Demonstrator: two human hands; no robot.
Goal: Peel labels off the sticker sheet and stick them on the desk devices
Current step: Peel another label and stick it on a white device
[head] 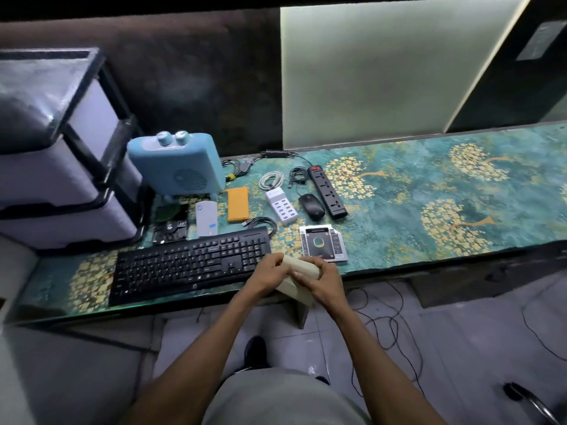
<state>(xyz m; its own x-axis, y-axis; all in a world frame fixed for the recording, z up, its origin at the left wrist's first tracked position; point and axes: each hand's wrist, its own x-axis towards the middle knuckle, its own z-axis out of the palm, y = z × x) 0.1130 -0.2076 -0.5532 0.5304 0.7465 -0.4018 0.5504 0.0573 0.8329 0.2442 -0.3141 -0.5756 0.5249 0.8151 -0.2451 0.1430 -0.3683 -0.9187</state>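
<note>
Left hand: we are curling our left hand (266, 273) around the near-left end of the pale cream folded sticker sheet (302, 269), fingers wrapped over its top edge, thumb tucked beneath.
Right hand: we are closing our right hand (319, 282) on the sheet's other end, fingertips (296, 275) pinching at its surface; whether a label is lifting there we cannot tell.
Sheet: we are holding it tilted between both hands, just above the front edge of the green desk with gold tree print (429, 210).
Left of the hands: we are touching, or nearly touching, the right end of the long black plastic keyboard (190, 263) with our left knuckles.
Beyond the hands: the flat silver metal drive caddy (323, 243) is lying just past our fingers; farther off are sitting the black oval mouse (311, 206), the white multi-port charger block (280, 206) and the black power strip with red switch (327, 191).
Open room: to our right the desk surface is running bare to its far end.
Far left: the pale blue boxy heater with two knobs (178, 165) is standing well apart from us.
</note>
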